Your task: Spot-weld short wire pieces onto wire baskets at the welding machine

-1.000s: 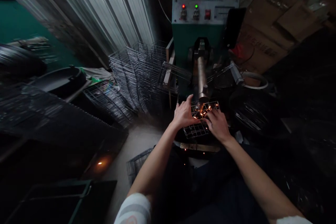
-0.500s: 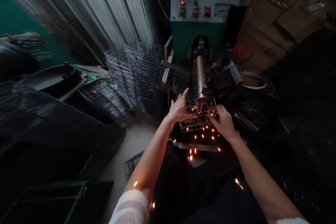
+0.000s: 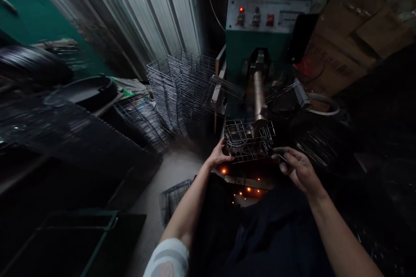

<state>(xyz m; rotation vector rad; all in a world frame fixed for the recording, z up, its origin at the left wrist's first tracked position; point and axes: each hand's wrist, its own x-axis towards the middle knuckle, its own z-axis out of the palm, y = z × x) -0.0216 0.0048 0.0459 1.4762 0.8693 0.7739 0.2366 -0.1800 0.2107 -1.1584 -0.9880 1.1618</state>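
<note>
A small wire basket [image 3: 242,132] sits under the metal arm [image 3: 259,97] of a green machine [image 3: 240,52]. At the basket's lower left corner, my left hand [image 3: 219,156] grips the wire between thumb and fingers. My right hand [image 3: 299,166] is to the right of the basket, its fingers pinched on a thin, dark piece of wire whose tip is near the basket's right side. Whether that tip touches the basket is too dark to tell. Small orange sparks [image 3: 248,189] glow below the basket.
Tall stacks of wire racks [image 3: 182,91] stand left of the machine. A round black pan [image 3: 91,91] lies farther left. Cardboard boxes [image 3: 344,47] are at the right, above a dark pile of wire pieces [image 3: 316,143]. Another wire basket [image 3: 173,199] stands on the floor.
My left hand has moved down to the basket's lower left corner. My right hand has drawn away right and down, now with a thin piece in its fingers. The sparks are fewer.
</note>
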